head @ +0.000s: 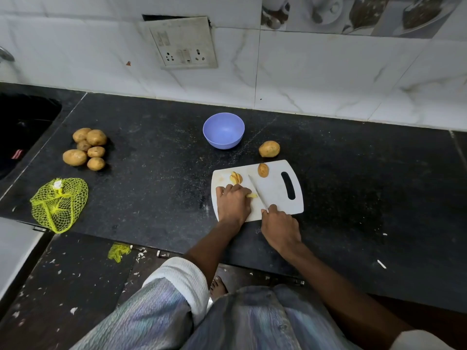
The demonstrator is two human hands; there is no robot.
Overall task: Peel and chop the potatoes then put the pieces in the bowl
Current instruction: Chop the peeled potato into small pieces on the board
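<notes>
White board (273, 188) lay on the black worktop (151, 173), near its front edge, handle slot to the right. Left hand (233, 202) rested on the board's left part, fingers curled over a pale potato piece (251, 196) and pinning it down; most of the piece was hidden under the hand. Right hand (279, 227) sat at the board's front edge, fingers clenched round the handle of a knife (257, 192). The blade ran back and to the left across the board, just beside the held piece; contact with it could not be told.

Behind the left hand, on the board, a small fan of cut slices (236, 177). Toward the board's back edge, a half potato (263, 170), skin still on. One whole potato (269, 149) on the worktop just behind the board. Blue bowl (223, 131) farther back, near the wall, to the left of that potato; nothing showed inside it.

Toward the worktop's left end, a heap of six unpeeled potatoes (86, 149). Near the front left corner, a yellow net bag (59, 204), flattened. A scrap of yellow net (118, 251) lay on the floor below the front edge.
</notes>
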